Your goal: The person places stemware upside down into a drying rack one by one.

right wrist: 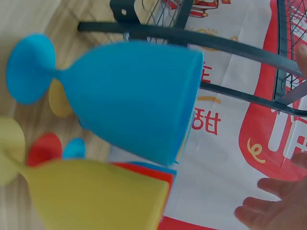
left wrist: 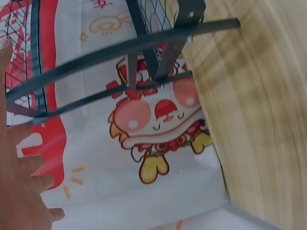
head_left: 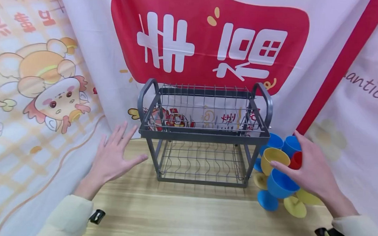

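Observation:
A grey two-tier dish rack [head_left: 204,137] stands on the table between my hands, its wire shelves holding nothing. Beside its left end my left hand [head_left: 115,158] hovers with spread fingers, thumb toward the rack. My right hand [head_left: 315,169], likewise spread and holding nothing, is over a cluster of plastic goblets to the right of the rack. A blue goblet [head_left: 282,187] stands in front, with a yellow goblet [head_left: 271,158] behind it. A red goblet [head_left: 296,161] and another yellow goblet [right wrist: 96,194] are partly hidden. More blue goblets [head_left: 274,140] stand farther back.
The wooden table [head_left: 184,216] ends at a white cloth backdrop with a red printed panel [head_left: 208,41] behind the rack. Printed cloth [head_left: 27,125] hangs along the left side, and a pale cloth [head_left: 359,139] closes off the right.

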### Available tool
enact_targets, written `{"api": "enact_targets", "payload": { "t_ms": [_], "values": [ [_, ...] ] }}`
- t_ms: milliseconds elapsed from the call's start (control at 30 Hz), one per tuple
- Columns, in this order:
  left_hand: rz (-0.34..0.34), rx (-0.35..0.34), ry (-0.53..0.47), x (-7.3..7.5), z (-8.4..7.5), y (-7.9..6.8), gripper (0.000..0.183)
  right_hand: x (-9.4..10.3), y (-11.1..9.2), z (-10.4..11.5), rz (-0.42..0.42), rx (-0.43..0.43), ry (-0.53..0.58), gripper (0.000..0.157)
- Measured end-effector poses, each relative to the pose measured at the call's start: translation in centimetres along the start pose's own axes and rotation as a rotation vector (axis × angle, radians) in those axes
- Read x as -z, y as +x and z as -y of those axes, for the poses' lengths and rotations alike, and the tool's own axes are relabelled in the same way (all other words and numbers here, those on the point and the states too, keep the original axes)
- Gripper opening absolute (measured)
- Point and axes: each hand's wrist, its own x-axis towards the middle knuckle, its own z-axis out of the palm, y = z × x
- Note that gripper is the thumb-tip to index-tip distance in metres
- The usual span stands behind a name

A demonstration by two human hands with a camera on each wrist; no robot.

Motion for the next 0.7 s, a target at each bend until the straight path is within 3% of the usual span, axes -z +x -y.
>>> {"api": "enact_targets", "payload": {
  "t_ms": [233, 367, 533, 700],
  "values": [
    [-0.109, -0.062, -0.083, -2.1, -1.7, -1.5, 0.094, -1.5, -3.4, 0.1, -0.111, -0.155, 0.179, 0.118],
    [-0.154, -0.095, -0.103, -3.4, -2.7, -2.6, 0.093, -2.4, -4.9, 0.1, -0.134, -0.206, 0.247, 0.118],
    [-0.209, -0.14, -0.175, -4.7, -3.9, -3.8, 0.094, -3.6, -5.6, 0.2, -0.133, -0.245, 0.289, 0.119],
    [-0.216, -0.168, -0.266, -6.5, -5.5, -4.8, 0.088, -4.8, -5.7, 0.5, -0.148, -0.273, 0.298, 0.118]
  ]
}}
